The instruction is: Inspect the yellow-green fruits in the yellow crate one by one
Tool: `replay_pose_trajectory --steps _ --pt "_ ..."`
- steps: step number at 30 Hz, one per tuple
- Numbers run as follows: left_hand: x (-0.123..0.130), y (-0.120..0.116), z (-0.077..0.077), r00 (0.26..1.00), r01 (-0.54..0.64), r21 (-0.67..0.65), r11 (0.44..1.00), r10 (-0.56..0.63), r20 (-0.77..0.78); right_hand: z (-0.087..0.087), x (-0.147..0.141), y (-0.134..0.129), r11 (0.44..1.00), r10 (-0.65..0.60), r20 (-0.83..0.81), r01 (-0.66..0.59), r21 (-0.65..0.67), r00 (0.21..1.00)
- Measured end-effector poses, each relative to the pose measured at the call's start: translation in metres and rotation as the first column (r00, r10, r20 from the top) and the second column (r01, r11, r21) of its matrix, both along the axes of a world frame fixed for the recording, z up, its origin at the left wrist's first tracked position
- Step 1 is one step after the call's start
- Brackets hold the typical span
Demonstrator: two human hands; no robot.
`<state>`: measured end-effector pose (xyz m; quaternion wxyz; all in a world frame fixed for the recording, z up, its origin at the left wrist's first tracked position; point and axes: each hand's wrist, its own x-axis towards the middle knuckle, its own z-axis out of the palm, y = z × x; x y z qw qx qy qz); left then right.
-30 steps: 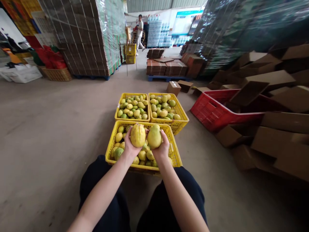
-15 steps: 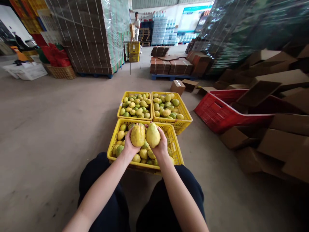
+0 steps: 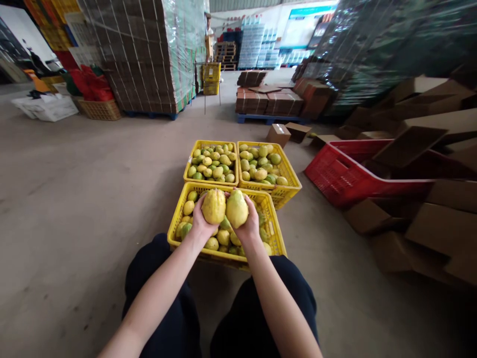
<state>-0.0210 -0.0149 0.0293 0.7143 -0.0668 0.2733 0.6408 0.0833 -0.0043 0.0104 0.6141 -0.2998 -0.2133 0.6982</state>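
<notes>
My left hand [image 3: 201, 222] holds a ribbed yellow fruit [image 3: 213, 207] from its left side. Beside it, my right hand [image 3: 251, 224] cups a smoother, pear-shaped yellow-green fruit [image 3: 237, 209]. The two fruits are side by side with a narrow gap between them, above the near yellow crate [image 3: 276, 231]. That crate holds several yellow and green fruits, partly hidden by my hands. Behind it stand a back left yellow crate [image 3: 210, 183] and a back right yellow crate [image 3: 291, 171], both with similar fruits in them.
A red crate [image 3: 331, 175] with cardboard in it stands at the right, among loose cardboard boxes [image 3: 439, 223]. Farther back are flat cardboard stacks [image 3: 285, 103] on a blue pallet, a wrapped stack [image 3: 137, 59], a wicker basket [image 3: 100, 110] and a partly hidden person.
The whole view has shifted slightly, so the background sits a little farther right. Both hands keep their fruits over the near crate. The person at the back is now more hidden behind the wrapped stack.
</notes>
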Motion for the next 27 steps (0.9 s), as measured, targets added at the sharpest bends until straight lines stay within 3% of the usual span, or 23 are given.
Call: replay_pose_trajectory --steps 9,16,22,27 --pt "0.000 0.004 -0.005 1.000 0.013 0.037 0.999 -0.013 -0.003 -0.003 0.000 0.002 1.000 -0.010 0.047 0.010 0.018 0.999" --pt "-0.002 0.000 -0.002 0.996 0.076 -0.007 0.997 -0.076 -0.053 -0.012 0.002 0.005 0.979 -0.191 0.070 0.195 -0.057 0.979" --pt "-0.001 -0.006 -0.002 0.990 0.134 -0.017 0.991 -0.135 -0.039 -0.014 0.005 0.003 0.928 -0.373 0.244 0.356 0.111 0.895" --pt "-0.001 -0.009 -0.010 0.988 0.154 -0.014 0.988 -0.154 -0.018 -0.010 0.007 -0.001 0.912 -0.406 0.372 0.346 0.218 0.835"
